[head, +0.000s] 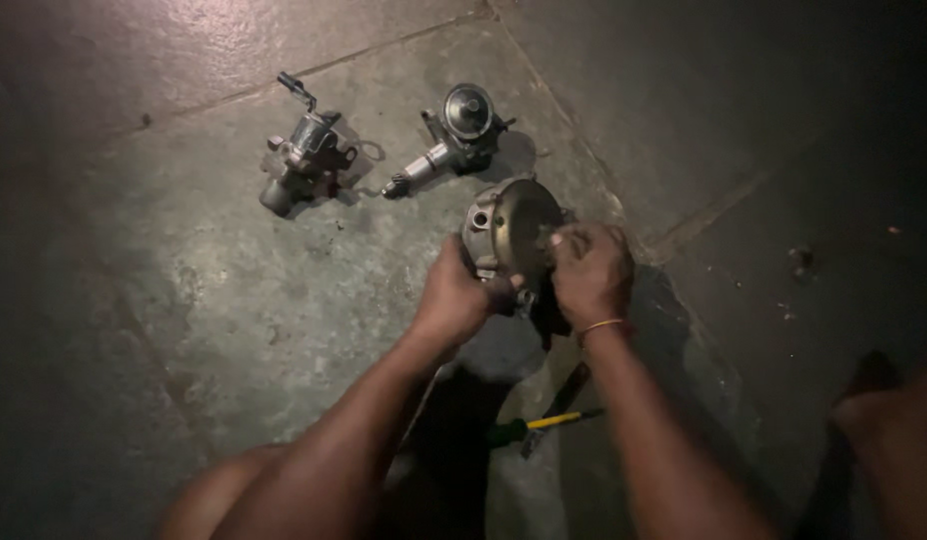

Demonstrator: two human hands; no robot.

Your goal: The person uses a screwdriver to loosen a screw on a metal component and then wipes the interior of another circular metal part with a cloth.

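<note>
A round metal pump-like part with a brassy disc face is held up above the stone floor. My left hand grips its lower left side. At its right edge my right hand, a thin bangle on the wrist, has its fingers closed on the rim. Two similar metal assemblies lie on the floor beyond: one with a lever arm at the left, one with a round cap and a shaft to its right.
A screwdriver with a green and yellow handle lies on the floor between my forearms. My knee shows at the bottom left, and a foot at the right edge. Stone slabs with joints surround the lit patch.
</note>
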